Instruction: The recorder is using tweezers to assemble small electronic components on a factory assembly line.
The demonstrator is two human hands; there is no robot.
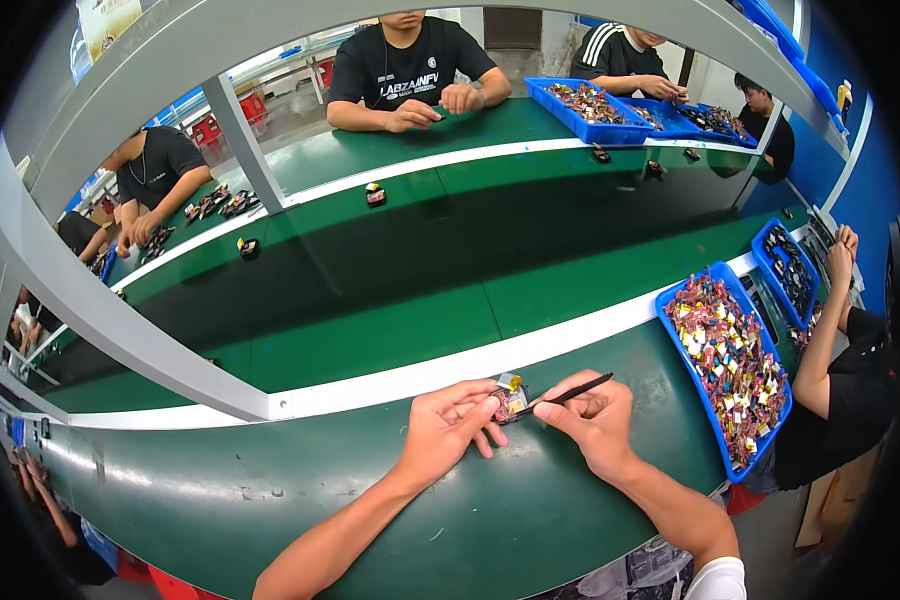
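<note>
My left hand [452,420] grips a small electronic assembly [511,402] between thumb and fingers, above the green bench. The assembly has a dark casing, reddish wires and a silver part with a yellow patch. In my right hand [592,420] is a slim black pointed tool [576,390], held like a pen. Its lower end lies against or just over the assembly; my fingers partly hide the contact. To the right of my right hand, a blue tray [705,398] holds a heap of small wired parts with white and yellow labels.
Beyond the white rail [390,362] runs a green conveyor belt [390,270] carrying scattered assemblies, one [375,195] near its far side. A grey frame post [120,320] arches at left. Another blue tray [785,270] holds black parts. Several people work around the line.
</note>
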